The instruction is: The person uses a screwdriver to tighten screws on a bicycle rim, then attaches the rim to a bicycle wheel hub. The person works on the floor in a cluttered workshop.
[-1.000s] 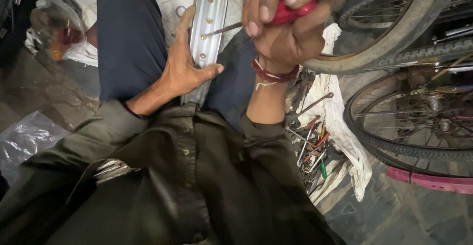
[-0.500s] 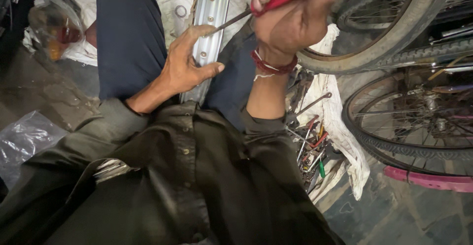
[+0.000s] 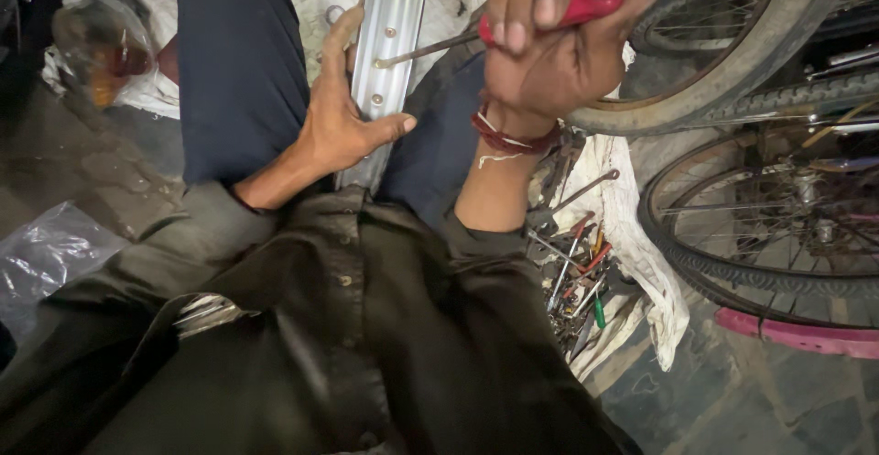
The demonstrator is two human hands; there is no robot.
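Dark stone floor (image 3: pixel 751 409) runs under a seated person in a dark shirt, with a white cloth (image 3: pixel 641 263) spread to the right. The left hand (image 3: pixel 343 125) lies palm-down on a silver wheel rim (image 3: pixel 389 43) that stands between the knees, its fingers pressing along the rim's left edge and its thumb stretched across the drilled channel. The right hand (image 3: pixel 558 43), wrist bent and bound with a red thread, is clenched around the red handle of a screwdriver (image 3: pixel 513 29), whose metal shaft slants left to meet the rim. A heap of small tools (image 3: pixel 572 272) lies on the cloth just beside the right forearm. Bicycle wheels (image 3: pixel 760 217) stand at right. One crumpled clear plastic bag (image 3: pixel 46 254) rests at lower left, another holding something orange (image 3: pixel 96 43) at upper left.
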